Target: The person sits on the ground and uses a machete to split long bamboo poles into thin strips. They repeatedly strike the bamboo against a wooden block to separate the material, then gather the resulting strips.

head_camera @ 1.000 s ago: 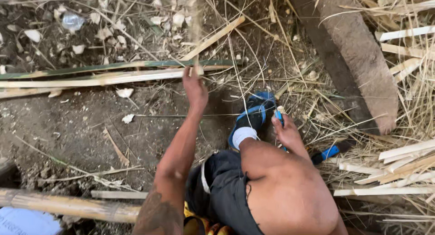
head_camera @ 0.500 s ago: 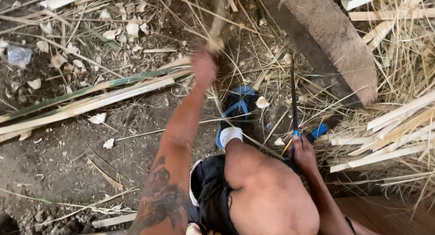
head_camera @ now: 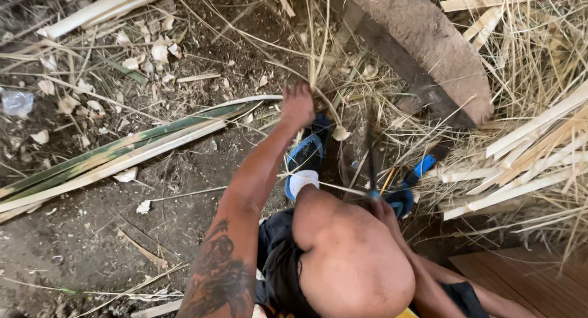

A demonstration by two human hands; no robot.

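My left hand (head_camera: 298,105) reaches forward over the dirt and is closed on a thin bundle of pale bamboo slivers (head_camera: 316,45) that rise toward the top of the view. My right hand (head_camera: 384,211) sits low beside my bent knee (head_camera: 343,250), partly hidden by it, and grips a knife (head_camera: 371,151) whose dark blade points up and looks blurred. A blue sandal with a white sock (head_camera: 304,165) rests on the ground between the two hands.
A long green and pale split bamboo piece (head_camera: 122,149) lies across the dirt on the left. A thick brown log (head_camera: 429,54) slants at the upper right. Pale split strips (head_camera: 527,165) and dry straw pile up at the right. A wooden board (head_camera: 520,281) is at the lower right.
My right hand has dropped lower beside the knee and the knife blade has come upright. My left hand keeps its grip on the slivers. The view has shifted left and down.
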